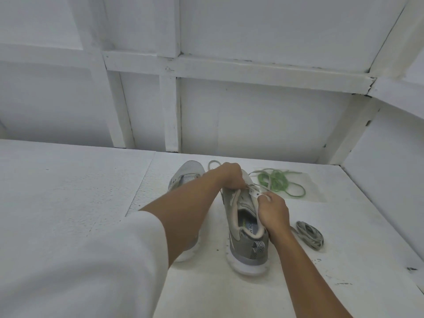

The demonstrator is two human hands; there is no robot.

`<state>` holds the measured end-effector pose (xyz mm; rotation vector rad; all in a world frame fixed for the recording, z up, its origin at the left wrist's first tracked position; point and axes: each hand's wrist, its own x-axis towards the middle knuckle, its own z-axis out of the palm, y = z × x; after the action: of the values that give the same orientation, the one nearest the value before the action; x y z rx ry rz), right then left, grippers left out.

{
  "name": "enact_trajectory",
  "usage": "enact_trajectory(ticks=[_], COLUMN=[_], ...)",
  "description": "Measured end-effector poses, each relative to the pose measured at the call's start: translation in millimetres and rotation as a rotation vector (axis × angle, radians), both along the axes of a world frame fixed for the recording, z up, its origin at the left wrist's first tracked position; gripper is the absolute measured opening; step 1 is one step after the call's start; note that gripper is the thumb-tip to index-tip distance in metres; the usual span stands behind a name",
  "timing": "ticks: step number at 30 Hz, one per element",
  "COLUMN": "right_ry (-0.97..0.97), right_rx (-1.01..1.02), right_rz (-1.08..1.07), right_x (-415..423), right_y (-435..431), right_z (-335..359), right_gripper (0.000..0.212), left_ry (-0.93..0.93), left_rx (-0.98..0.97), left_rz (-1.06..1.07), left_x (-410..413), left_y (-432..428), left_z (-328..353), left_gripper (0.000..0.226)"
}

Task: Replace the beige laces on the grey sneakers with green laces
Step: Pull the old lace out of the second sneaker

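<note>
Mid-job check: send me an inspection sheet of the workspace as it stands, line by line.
Surface: white table, scuffed, with dark specks towards the right edge.
Job's things: near grey sneaker upright, beige lace partly threaded; second sneaker partly behind the left arm; green laces loose on a clear plastic bag; coiled lace right of the near sneaker.
Clutter: nothing seen.
Grippers: left hand pinches the beige lace; right hand grips the near sneaker's eyelet edge.
Cables: nothing seen.
Surroundings: white panelled wall.

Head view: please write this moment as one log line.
step: unlacing | left hand: pinches beige lace on sneaker | right hand: pinches its eyelet edge | green laces: untouched behind
</note>
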<state>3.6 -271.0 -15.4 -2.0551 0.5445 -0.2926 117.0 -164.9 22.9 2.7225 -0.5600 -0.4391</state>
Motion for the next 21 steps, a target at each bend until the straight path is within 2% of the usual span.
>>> enact_trajectory(ticks=[4, 9, 12, 15, 18, 21], right_ry=[-0.004, 0.0, 0.01, 0.008, 0.057, 0.155], right_rx=[-0.003, 0.013, 0.023, 0.048, 0.089, 0.056], right_rz=[0.003, -0.007, -0.005, 0.015, 0.127, 0.29], right_x=[-0.2, 2.1, 2.5, 1.8, 3.0, 10.9], right_y=[0.0, -1.4, -0.9, -1.8, -11.3, -24.9], right_z=[-0.3, -2.9, -3.2, -3.0, 4.4, 19.8], right_gripper=[0.028, 0.025, 0.022, 0.021, 0.023, 0.03], left_ry=[-0.011, -0.014, -0.106, -0.157, -0.146, -0.116], left_rx=[-0.014, -0.144, -0.085, 0.027, 0.18, 0.161], left_rz=[0.047, 0.145, 0.155, 0.114, 0.011, 0.005], left_x=[5.6, 19.9, 21.0, 16.1, 9.4, 4.2], left_y=[7.3, 33.9, 50.3, 56.4, 56.2, 51.5], left_z=[-0.8, 10.5, 18.1, 19.2, 16.9, 14.6], left_gripper=[0.027, 0.011, 0.007, 0.019, 0.023, 0.029])
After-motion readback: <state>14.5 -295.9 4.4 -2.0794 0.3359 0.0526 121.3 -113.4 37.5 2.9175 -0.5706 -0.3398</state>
